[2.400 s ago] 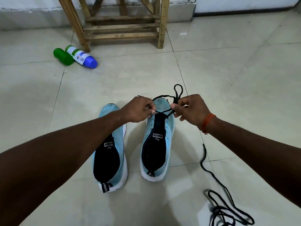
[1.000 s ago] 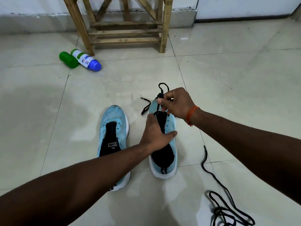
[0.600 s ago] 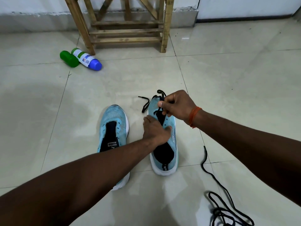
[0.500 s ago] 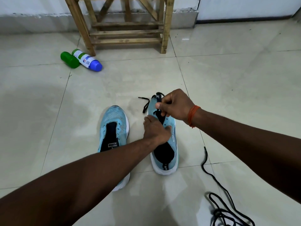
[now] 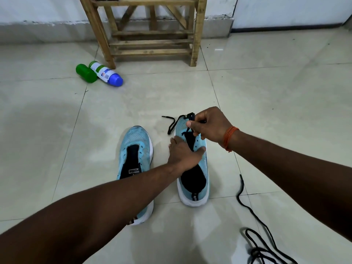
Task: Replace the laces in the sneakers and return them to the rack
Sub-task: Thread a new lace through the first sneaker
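view: head-worn, single | faces: forward and down at floor (image 5: 266, 103) | range: near, arm's reach | far edge: rack (image 5: 152, 42)

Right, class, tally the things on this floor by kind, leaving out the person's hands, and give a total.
Light-blue knit sneakers: 2
Black cord laces: 2
Plastic bottles lying down: 2
Wooden slatted rack: 1
Total: 7
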